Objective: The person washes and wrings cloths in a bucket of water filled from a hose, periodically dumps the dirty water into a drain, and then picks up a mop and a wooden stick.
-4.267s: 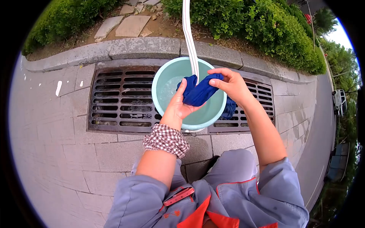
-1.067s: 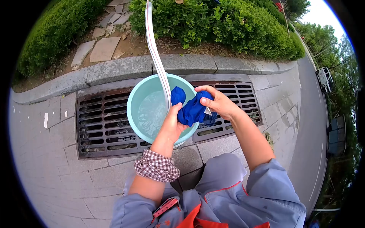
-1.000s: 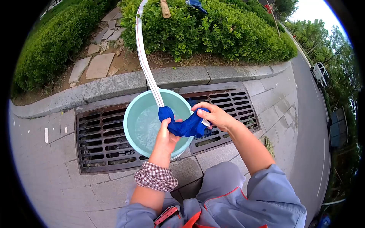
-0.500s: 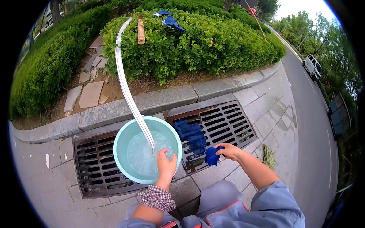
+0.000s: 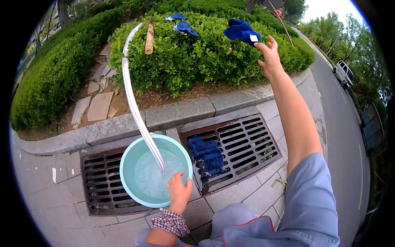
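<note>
My right hand (image 5: pixel 271 59) reaches far out over the hedge with its fingers apart. Just beyond the fingertips is a bundled dark blue cloth (image 5: pixel 240 31) with a white tag; whether it rests on the leaves or is in the air I cannot tell. My left hand (image 5: pixel 179 191), fingers loosely apart and holding nothing, is at the near right rim of a light green basin (image 5: pixel 126 190). Water stands in the basin. The end of a flat white hose (image 5: pixel 133 99) hangs into it. More wet blue cloth (image 5: pixel 207 154) lies on the right drain grate (image 5: pixel 247 142).
A left drain grate (image 5: pixel 101 181) lies partly under the basin. Behind the stone curb (image 5: pixel 181 112) grows a hedge (image 5: pixel 205 61), with a wooden stick (image 5: pixel 149 37) and other blue cloths (image 5: pixel 186 29) on top. A road (image 5: pixel 343 123) with a parked white vehicle (image 5: pixel 343 74) runs along the right.
My right hand has swung from beside the grate up and forward to the hedge, and the blue cloth it held is now beyond its opened fingers. My left hand stays by the basin.
</note>
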Tool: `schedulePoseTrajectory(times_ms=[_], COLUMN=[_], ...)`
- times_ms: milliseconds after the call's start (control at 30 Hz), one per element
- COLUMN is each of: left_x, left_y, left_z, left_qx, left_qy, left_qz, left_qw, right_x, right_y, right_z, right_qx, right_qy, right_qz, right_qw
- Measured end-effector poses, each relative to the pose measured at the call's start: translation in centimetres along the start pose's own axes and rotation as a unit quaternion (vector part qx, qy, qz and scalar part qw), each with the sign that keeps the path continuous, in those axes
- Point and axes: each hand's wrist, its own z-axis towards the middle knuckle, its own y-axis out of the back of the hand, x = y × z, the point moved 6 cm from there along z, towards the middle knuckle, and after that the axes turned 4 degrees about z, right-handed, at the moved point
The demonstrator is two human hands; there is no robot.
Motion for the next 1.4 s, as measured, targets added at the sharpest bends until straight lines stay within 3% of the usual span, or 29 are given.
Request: schedulePoseTrajectory(times_ms=[67,233,267,333,400,533,733,867,967,1067,1233,1300,1400], left_x=[-0.1,0.2,0.3,0.0,-0.1,-0.2,-1.0,-1.1,-0.9,-1.2,-1.1,-1.6,-1.3], left_y=[-0.2,0.1,0.2,0.3,0.1,-0.2,-0.3,-0.3,-0.5,-0.5,-0.7,-0.4,-0.5], left_z=[0.0,0.1,0.1,0.1,0.2,0.4,0.5,0.8,0.7,0.8,0.7,0.8,0.8], left_qx=[-0.006,-0.024,-0.022,-0.02,-0.01,-0.001,-0.005,0.003,0.01,0.013,0.019,0.012,0.016], left_qy=[-0.001,0.002,0.011,0.013,0.01,0.02,-0.01,0.003,0.021,0.024,0.038,0.018,0.034], left_qz=[0.003,-0.002,-0.002,0.017,0.027,0.023,0.067,0.071,0.058,0.077,0.085,0.095,0.083], left_qw=[1.0,1.0,1.0,1.0,1.0,1.0,0.998,0.997,0.998,0.997,0.995,0.995,0.996], right_x=[-2.8,-21.8,-25.3,-35.3,-42.4,-46.1,-51.2,-52.0,-49.3,-50.9,-46.5,-46.1,-47.0], right_y=[-0.7,0.1,1.1,4.2,6.5,6.3,4.9,5.8,4.4,3.1,0.8,1.5,2.4], right_z=[-1.5,-12.4,-15.2,-20.8,-26.3,-33.3,-32.3,-31.2,-31.0,-31.9,-32.3,-31.5,-29.0], right_qx=[0.067,0.243,0.259,0.273,0.265,0.333,0.263,0.175,0.195,0.278,0.371,0.312,0.237], right_qy=[0.021,-0.118,-0.156,-0.3,-0.289,-0.307,-0.275,-0.356,-0.408,-0.414,-0.287,-0.336,-0.359], right_qz=[-0.067,-0.231,-0.292,-0.276,-0.391,-0.477,-0.527,-0.483,-0.508,-0.525,-0.519,-0.386,-0.167], right_qw=[0.995,0.935,0.908,0.871,0.833,0.753,0.76,0.781,0.733,0.69,0.714,0.801,0.887])
